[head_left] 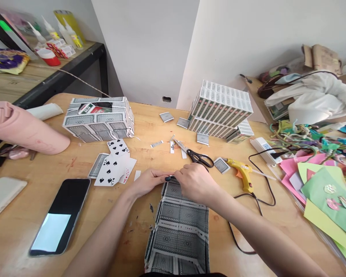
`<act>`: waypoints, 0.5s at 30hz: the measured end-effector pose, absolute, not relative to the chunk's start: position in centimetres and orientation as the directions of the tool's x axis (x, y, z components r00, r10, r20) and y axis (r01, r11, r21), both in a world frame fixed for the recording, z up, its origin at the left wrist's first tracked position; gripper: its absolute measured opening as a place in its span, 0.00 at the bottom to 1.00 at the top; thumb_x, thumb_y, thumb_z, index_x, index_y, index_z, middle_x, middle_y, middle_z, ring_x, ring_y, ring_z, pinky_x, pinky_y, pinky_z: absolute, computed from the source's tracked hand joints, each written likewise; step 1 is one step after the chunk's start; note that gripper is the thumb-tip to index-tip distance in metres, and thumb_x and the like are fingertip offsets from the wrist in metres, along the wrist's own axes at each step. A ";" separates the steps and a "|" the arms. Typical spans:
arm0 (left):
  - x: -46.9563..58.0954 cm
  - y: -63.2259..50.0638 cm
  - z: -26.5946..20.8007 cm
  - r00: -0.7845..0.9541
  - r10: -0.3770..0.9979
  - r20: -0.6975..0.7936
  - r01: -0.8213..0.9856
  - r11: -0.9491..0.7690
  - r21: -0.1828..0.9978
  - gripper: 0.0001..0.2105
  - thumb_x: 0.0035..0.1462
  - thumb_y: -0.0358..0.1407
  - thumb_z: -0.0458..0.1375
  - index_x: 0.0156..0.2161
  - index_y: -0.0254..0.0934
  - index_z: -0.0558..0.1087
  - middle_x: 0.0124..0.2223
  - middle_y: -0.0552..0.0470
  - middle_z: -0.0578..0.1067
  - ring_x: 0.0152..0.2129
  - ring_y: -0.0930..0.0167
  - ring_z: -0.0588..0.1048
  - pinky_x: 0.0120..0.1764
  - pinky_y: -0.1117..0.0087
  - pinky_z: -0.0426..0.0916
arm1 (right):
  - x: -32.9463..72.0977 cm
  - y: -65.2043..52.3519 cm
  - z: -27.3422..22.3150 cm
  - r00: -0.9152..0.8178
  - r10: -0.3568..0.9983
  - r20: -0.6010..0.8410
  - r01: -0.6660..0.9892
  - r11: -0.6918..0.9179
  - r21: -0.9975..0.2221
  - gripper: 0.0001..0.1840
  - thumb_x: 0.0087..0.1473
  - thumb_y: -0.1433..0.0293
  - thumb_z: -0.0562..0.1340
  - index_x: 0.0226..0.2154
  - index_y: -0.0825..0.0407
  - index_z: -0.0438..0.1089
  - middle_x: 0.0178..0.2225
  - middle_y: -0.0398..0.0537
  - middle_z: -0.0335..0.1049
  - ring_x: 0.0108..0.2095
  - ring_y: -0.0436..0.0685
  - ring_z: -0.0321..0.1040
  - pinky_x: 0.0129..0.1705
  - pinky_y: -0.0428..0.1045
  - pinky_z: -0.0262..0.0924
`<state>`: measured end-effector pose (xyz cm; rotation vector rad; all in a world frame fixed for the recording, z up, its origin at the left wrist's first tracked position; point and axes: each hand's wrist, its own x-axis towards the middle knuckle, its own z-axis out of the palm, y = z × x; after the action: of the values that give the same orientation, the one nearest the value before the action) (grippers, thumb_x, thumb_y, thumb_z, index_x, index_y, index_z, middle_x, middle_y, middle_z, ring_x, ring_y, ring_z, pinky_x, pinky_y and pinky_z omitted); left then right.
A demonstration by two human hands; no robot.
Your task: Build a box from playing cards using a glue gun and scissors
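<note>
A long open box made of playing cards, with grey patterned backs showing, lies in front of me and runs towards my body. My left hand pinches its far edge at the left corner, the dark-nailed thumb on top. Curled over the same far edge, my right hand grips it close beside the left thumb. The right fingertips are hidden behind the knuckles. Black-handled scissors lie just beyond my right hand, near cut card strips. A yellow glue gun rests to the right, beside a single card.
A finished-looking card-covered box stands back left, loose playing cards before it. Stacked card packs rise at the back. A phone and pink cylindrical case lie left; a power strip and coloured paper lie right.
</note>
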<state>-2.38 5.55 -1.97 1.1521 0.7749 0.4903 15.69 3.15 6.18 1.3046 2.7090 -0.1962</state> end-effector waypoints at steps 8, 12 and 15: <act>-2.6 5.3 -2.4 0.649 0.714 -0.262 0.081 0.278 0.957 0.17 0.53 0.43 0.57 0.46 0.37 0.74 0.48 0.48 0.75 0.48 0.62 0.71 0.55 0.57 0.58 | 15.8 2.9 5.4 -0.619 0.774 -0.131 0.785 0.617 -0.064 0.08 0.46 0.78 0.54 0.24 0.56 0.68 0.24 0.53 0.70 0.24 0.54 0.62 0.25 0.49 0.43; -2.9 4.9 -1.5 0.684 0.699 -0.208 0.079 0.213 0.974 0.19 0.53 0.40 0.58 0.50 0.38 0.71 0.52 0.48 0.71 0.51 0.62 0.68 0.55 0.58 0.59 | 16.1 3.1 6.3 -0.614 0.774 -0.155 0.788 0.614 -0.051 0.07 0.47 0.78 0.55 0.25 0.55 0.67 0.25 0.51 0.70 0.25 0.53 0.62 0.25 0.49 0.43; -2.8 4.3 -0.8 0.662 0.729 -0.174 0.063 0.178 0.982 0.23 0.50 0.38 0.60 0.53 0.39 0.69 0.56 0.49 0.68 0.54 0.62 0.65 0.56 0.60 0.58 | 16.4 3.1 7.0 -0.596 0.794 -0.120 0.803 0.594 -0.060 0.08 0.49 0.78 0.54 0.26 0.54 0.67 0.27 0.50 0.69 0.29 0.54 0.62 0.26 0.48 0.44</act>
<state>-2.78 4.34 -0.83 1.3282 0.7452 0.5387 16.43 3.07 6.97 1.3710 2.7317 -0.1643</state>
